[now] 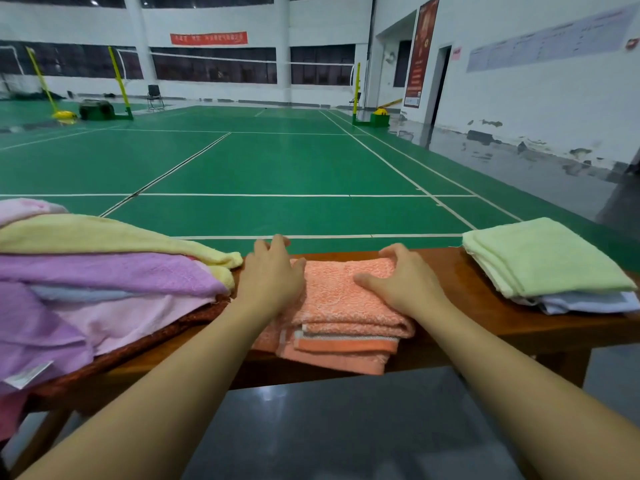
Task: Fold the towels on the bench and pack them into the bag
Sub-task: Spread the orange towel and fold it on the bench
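Both hands rest on a folded orange towel on the wooden bench.

Left to right: unfolded towel pile (104, 282); left hand (273, 282), fingers straight, pressing orange towel (339, 306); right hand (405, 285), fingers slightly bent, flat on it; bench (519, 317); folded green towel (543, 258).

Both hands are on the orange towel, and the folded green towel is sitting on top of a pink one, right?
Not quite. In the head view the left hand and right hand do rest on the orange towel, but the folded green towel sits on a pale blue towel, not pink.
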`<action>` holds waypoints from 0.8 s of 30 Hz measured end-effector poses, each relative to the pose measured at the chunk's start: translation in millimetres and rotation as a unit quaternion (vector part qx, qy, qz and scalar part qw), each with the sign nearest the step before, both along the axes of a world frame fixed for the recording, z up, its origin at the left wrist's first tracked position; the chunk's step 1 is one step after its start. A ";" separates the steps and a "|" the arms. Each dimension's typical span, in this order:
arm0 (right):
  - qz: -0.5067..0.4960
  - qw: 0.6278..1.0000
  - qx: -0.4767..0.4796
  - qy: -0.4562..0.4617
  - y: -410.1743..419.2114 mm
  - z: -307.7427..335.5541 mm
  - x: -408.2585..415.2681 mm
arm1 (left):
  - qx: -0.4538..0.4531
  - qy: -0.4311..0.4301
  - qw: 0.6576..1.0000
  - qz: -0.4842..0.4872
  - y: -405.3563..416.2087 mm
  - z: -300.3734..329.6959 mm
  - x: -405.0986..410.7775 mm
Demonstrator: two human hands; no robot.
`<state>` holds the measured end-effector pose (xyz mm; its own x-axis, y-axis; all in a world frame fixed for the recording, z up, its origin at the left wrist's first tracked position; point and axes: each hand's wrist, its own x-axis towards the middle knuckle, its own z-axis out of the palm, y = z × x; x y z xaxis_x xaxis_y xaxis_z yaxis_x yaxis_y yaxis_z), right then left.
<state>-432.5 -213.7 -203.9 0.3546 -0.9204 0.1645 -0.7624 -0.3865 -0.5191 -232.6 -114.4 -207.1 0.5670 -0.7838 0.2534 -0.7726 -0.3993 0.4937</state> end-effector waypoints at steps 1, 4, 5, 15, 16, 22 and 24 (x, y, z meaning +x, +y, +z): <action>-0.023 0.999 -0.034 0.031 -2.7 0.5 -1.9 | -0.034 -0.025 0.999 -0.020 2.5 6.8 -4.3; 0.040 0.990 -0.128 -0.030 -6.8 0.4 -5.4 | -0.022 0.044 0.972 -0.231 13.8 31.0 -25.9; 0.111 0.984 -0.123 -0.059 -6.3 0.9 -5.5 | 0.040 0.070 0.949 -0.303 17.8 35.8 -34.7; 0.167 0.963 -0.073 0.201 3.8 6.3 -2.5 | 0.176 -0.205 0.928 -0.257 13.9 30.7 -15.1; 0.162 0.964 -0.063 0.200 5.7 7.1 -2.5 | 0.167 -0.201 0.938 -0.228 14.8 29.6 -7.2; 0.129 0.985 -0.050 0.107 12.2 5.3 3.1 | 0.070 0.068 0.987 -0.127 18.3 16.5 15.4; 0.063 0.995 -0.060 0.049 6.7 1.0 4.1 | 0.021 0.039 0.998 -0.034 11.8 11.1 13.0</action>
<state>-428.4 -207.0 -202.9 0.4861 -0.8430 0.2304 -0.7482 -0.5377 -0.3887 -219.6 -102.6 -196.0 0.5282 -0.8305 0.1768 -0.7583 -0.3677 0.5384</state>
